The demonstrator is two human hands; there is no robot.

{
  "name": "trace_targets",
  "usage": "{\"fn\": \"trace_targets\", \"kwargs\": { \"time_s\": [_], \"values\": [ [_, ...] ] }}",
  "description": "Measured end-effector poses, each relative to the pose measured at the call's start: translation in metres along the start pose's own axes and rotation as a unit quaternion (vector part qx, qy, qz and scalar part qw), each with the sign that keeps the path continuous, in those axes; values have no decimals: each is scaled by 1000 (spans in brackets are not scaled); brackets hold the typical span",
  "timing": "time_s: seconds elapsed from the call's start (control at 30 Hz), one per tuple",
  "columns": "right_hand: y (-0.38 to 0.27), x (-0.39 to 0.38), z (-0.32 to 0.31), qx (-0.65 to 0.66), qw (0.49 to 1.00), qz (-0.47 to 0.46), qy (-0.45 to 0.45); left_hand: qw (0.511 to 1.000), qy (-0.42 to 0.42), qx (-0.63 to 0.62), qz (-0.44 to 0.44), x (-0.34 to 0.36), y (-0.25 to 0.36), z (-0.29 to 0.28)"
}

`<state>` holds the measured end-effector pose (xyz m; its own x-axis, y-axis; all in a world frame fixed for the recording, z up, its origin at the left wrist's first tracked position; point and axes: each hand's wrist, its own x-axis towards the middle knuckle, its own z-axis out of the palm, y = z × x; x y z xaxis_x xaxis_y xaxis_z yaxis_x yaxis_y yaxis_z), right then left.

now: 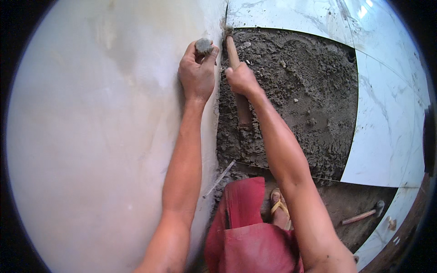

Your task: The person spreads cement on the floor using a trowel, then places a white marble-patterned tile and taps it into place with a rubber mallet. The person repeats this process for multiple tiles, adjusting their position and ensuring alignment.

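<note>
My left hand [197, 73] is up against the pale wall, thumb and fingers closed round a grey, roughly round piece with a flat face [204, 45]; the rest of this piece is hidden in the hand. Just right of it, my right hand [242, 80] grips a wooden-handled tool [243, 109] around its middle. The tool lies lengthwise along the wall, over the bed of dark mortar [314, 100]. Its far end is a small grey lump close to the corner, too unclear to tell the kind of tool.
White marbled tiles [380, 123] border the mortar at the back and right. The wall [104, 136] fills the left. A thin rod [218, 179] leans near the wall's foot. A hammer [364, 217] lies at the lower right. My sandalled foot [279, 209] stands by red cloth [255, 245].
</note>
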<state>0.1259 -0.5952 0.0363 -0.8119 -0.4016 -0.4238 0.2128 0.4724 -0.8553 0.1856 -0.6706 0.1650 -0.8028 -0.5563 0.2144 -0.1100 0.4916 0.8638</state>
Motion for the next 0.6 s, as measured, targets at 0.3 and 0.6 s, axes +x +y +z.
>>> {"fn": "trace_targets", "kwargs": {
  "time_s": [0.3, 0.6],
  "values": [
    [-58, -63, -32, 128, 967, -126, 179, 1000, 4, 14, 3, -4, 8, -7],
    [15, -70, -48, 17, 998, -49, -21, 991, -60, 117, 27, 1, -31, 4]
  ]
}}
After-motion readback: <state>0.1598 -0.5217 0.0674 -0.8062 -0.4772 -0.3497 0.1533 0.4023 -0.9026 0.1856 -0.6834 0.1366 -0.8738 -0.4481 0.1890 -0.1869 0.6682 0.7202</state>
